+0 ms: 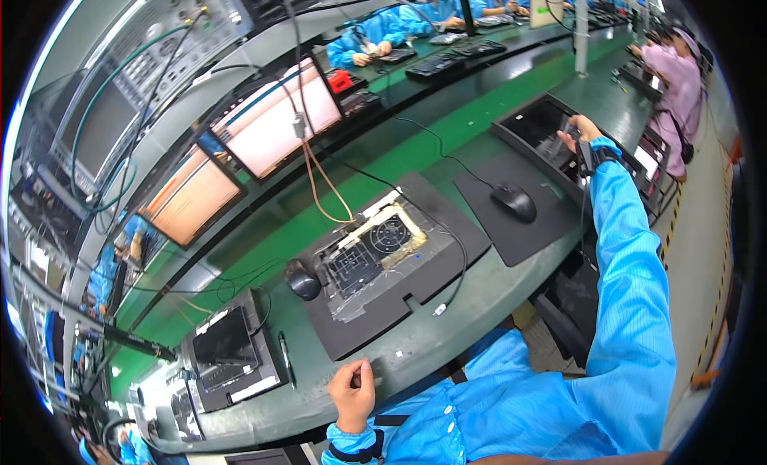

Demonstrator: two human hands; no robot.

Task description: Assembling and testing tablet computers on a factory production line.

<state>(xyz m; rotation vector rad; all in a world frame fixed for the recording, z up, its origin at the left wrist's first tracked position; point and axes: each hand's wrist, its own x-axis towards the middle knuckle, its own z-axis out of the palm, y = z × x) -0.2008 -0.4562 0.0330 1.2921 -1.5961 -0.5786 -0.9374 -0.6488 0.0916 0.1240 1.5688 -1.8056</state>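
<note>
My right arm is stretched far to the right, over a black tray. There my right hand has its fingers closed at a small greyish piece, too blurred to name. Nearer to me, my left hand is curled at the front edge of the green bench, with nothing visible in its fingers. Beyond it lies a black foam mat bearing a taped-down rectangular fixture with a dark panel and a round patterned area. A white-tipped cable trails across the mat's right side. Both wrists wear black bands.
A black mouse sits on a mouse pad; another mouse is left of the mat. Farther left are a black pen and a dark-screened device. Two lit monitors stand behind. Co-workers sit across the bench and stand at right.
</note>
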